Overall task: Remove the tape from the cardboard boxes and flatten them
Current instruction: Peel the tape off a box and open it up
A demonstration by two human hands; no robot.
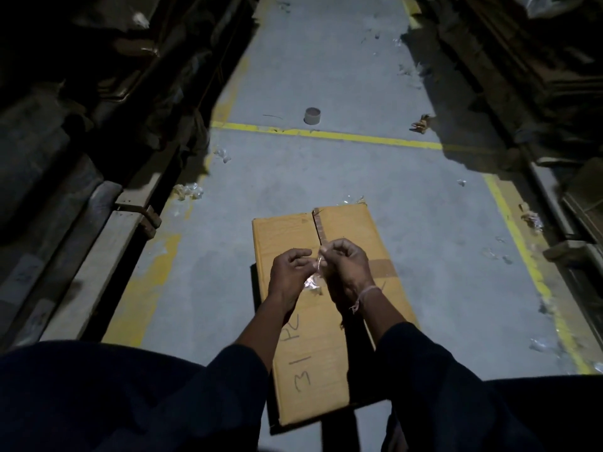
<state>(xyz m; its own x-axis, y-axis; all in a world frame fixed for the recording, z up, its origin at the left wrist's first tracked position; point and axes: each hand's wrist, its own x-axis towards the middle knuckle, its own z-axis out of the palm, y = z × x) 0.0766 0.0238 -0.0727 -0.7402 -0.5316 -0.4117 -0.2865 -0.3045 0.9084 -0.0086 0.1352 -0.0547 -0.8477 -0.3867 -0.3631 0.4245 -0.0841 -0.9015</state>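
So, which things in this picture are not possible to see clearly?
- Cardboard box, head view: its near end is covered by the forearms and dark sleeves.
- Clear tape: crumpled between left hand and right hand; its extent is unclear.
- Shelves on both sides: too dark.
- Box writing: only partly legible.

Flat, yellow-brown cardboard box (pixel 326 321), lying on the grey floor, long side running away from the camera. Split down the middle at the far end, with a rough torn strip along the seam. Darker brown band of tape (pixel 381 268) stuck across the right side. Black hand-written marks near the close end. Thin, shiny, see-through strip of tape (pixel 316 278), crumpled and twisted, held up just above the box, pinched at its top end.
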